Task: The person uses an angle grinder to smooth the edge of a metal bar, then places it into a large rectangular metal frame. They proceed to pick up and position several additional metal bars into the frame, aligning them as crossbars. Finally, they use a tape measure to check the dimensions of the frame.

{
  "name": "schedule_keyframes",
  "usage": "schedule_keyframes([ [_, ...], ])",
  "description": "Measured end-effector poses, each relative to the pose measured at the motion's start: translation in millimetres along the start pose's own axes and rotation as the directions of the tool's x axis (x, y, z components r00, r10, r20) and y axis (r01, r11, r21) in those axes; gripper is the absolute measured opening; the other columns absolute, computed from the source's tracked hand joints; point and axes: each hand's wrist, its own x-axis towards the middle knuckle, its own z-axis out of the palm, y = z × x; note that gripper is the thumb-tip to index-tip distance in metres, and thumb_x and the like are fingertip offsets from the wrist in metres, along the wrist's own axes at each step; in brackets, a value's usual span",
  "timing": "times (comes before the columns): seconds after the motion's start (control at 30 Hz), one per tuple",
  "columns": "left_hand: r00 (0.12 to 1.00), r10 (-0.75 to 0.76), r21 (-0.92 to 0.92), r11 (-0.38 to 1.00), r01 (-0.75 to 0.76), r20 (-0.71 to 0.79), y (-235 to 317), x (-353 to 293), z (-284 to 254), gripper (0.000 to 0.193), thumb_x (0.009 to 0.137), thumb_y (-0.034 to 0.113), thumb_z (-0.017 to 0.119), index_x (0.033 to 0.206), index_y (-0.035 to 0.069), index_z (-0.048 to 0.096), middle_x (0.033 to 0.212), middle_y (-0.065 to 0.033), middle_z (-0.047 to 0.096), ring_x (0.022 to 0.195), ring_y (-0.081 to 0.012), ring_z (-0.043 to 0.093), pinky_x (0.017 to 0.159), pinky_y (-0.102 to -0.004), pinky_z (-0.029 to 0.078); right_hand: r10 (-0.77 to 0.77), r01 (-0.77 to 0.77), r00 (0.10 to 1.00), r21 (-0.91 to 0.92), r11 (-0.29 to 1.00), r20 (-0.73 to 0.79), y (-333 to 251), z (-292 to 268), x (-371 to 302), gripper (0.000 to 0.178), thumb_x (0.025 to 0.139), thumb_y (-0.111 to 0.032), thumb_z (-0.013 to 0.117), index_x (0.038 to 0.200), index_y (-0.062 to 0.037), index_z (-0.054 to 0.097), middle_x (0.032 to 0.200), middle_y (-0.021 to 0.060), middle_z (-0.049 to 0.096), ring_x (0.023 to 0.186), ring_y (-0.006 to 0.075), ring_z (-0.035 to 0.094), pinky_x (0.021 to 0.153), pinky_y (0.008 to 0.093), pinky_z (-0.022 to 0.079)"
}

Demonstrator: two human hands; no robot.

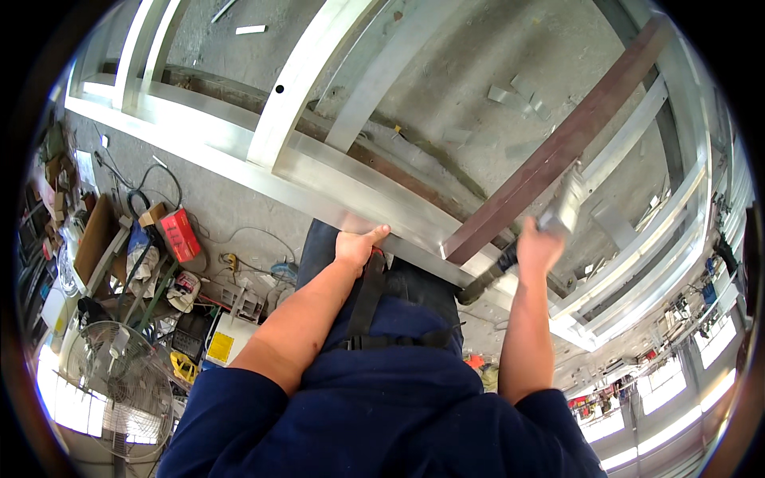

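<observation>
My left hand (360, 245) is at the near rail (319, 209) of a large silvery metal frame, thumb stretched to the right. Its other fingers look curled and are mostly hidden, beside a small red-and-black item (377, 252) and a black strap (366, 303). In my right hand (541, 248) is a hand tool (564, 205) with a silvery head and a dark rear end, blurred, its exact kind unclear. It is held over the frame, just right of a reddish-brown bar (550, 159) that slants from the near rail to the far right.
Offcuts (510, 98) lie on the concrete floor inside the frame. A red box (180, 235), cables (137, 190) and assorted tools crowd the left side. Farther down stands a wire-caged fan (119, 382). Long curved-looking rails (637, 287) bound the right.
</observation>
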Motion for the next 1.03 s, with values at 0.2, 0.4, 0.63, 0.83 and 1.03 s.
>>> schedule_keyframes([
  [0.2,0.995,-0.102,-0.013,0.995,0.102,0.012,-4.4,3.0,-2.7,0.044,0.078,0.01,0.084,0.115,-0.001,0.065,0.103,-0.0111,0.069,0.093,-0.0223,0.066,0.082,-0.0353,0.053,0.008,-0.075,0.995,0.68,0.73,0.101,62.8,-81.3,-38.7,0.01,0.084,0.0,0.062,0.093,0.0,0.06,0.088,0.0062,0.062,0.079,0.0154,0.06,0.07,0.03,0.05],
  [0.4,0.997,-0.059,-0.053,0.997,0.061,0.048,-0.6,-0.7,-1.8,0.054,0.079,0.009,0.084,0.125,-0.002,0.058,0.115,-0.0106,0.066,0.103,-0.0237,0.063,0.092,-0.0359,0.05,-0.207,-0.108,0.646,0.356,0.928,0.735,-10.7,-146.5,-9.4,0.045,0.084,-0.019,0.081,0.121,0.0004,0.065,0.097,0.0074,0.07,0.091,0.0148,0.063,0.082,0.0301,0.052],
  [0.63,0.994,-0.083,-0.074,0.993,0.089,0.077,-7.9,4.5,-4.6,0.052,0.081,0.004,0.08,0.127,-0.001,0.056,0.118,-0.0113,0.065,0.106,-0.0235,0.063,0.093,-0.036,0.051,-0.361,-0.001,0.24,0.372,0.928,0.901,-97.6,-69.3,-2.0,0.044,0.083,-0.018,0.077,0.122,-0.0028,0.064,0.103,0.0084,0.072,0.092,0.0161,0.065,0.084,0.0308,0.052],
  [0.83,0.996,-0.063,-0.062,0.996,0.067,0.069,-2.6,-1.5,-2.6,0.048,0.082,0.006,0.079,0.125,0.0,0.058,0.111,-0.0098,0.067,0.099,-0.023,0.065,0.084,-0.036,0.053,-0.372,0.104,0.206,0.357,0.928,0.905,-92.9,-10.8,-7.5,0.049,0.08,-0.018,0.075,0.125,-0.0037,0.062,0.109,0.0121,0.071,0.097,0.0223,0.066,0.089,0.0344,0.052],
  [1.03,0.985,-0.162,-0.011,0.987,0.163,0.057,1.4,-0.7,-5.2,0.05,0.08,0.01,0.082,0.125,0.001,0.063,0.112,-0.0102,0.069,0.097,-0.0195,0.065,0.084,-0.0338,0.052,-0.44,0.127,0.143,0.424,0.897,0.887,-93.2,4.5,-5.2,0.055,0.079,-0.02,0.075,0.13,-0.0053,0.06,0.117,0.014,0.069,0.104,0.0243,0.065,0.095,0.0339,0.049],
])
